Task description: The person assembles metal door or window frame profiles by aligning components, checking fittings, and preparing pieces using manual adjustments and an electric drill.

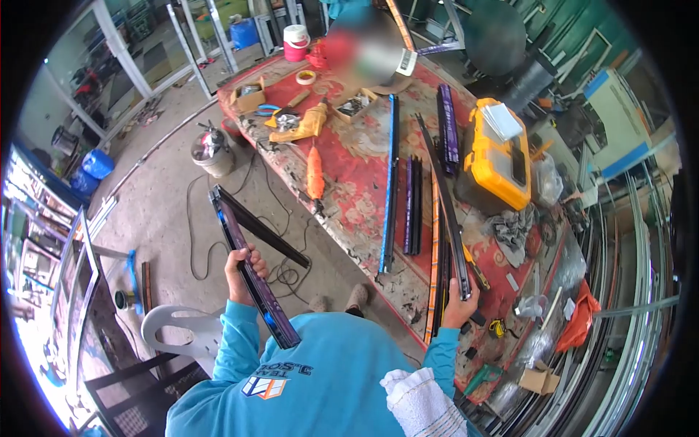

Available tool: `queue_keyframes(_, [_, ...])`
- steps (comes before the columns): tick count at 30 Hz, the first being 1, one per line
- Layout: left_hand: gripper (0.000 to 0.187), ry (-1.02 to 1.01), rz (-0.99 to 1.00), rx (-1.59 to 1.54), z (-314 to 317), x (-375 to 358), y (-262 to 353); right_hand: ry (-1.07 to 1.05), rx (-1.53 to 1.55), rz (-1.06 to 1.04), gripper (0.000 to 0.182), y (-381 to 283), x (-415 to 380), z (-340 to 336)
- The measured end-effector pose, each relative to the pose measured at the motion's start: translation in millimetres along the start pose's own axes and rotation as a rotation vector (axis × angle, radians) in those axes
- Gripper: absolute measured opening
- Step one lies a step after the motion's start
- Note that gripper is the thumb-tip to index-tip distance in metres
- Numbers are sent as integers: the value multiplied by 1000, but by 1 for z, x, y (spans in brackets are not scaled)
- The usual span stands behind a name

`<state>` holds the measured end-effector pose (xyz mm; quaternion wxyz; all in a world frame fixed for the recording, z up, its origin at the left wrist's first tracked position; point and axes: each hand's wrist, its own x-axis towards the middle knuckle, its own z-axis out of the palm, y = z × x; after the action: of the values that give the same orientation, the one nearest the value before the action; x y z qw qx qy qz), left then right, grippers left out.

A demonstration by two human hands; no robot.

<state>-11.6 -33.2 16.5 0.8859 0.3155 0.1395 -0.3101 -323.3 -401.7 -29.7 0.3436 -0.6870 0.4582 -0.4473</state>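
My left hand (pixel 246 271) is closed round a dark metal profile (pixel 256 288) with purple film, held slanting beside the table; a second black bar (pixel 266 231) joins it at the top end. My right hand (pixel 459 304) grips the near end of a long black profile (pixel 445 197) that slants across the table's right half. Just left of that bar lie an orange-striped strip (pixel 435 247) and short dark profiles (pixel 413 207). A blue-filmed profile (pixel 390 182) lies further left on the table.
The red patterned table (pixel 357 175) holds an orange power tool (pixel 306 122), an orange-handled tool (pixel 314 173), a yellow toolbox (pixel 499 164), purple-wrapped profiles (pixel 448 127) and a tape measure (pixel 498 328). A white chair (pixel 171 320) and a bucket (pixel 212 154) stand on the left.
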Motion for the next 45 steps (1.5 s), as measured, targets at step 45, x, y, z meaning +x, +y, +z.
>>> queue_keyframes(45, [24,-40,65,-93,-24,-15,2,-29,418,-664,35,-277,197,-2])
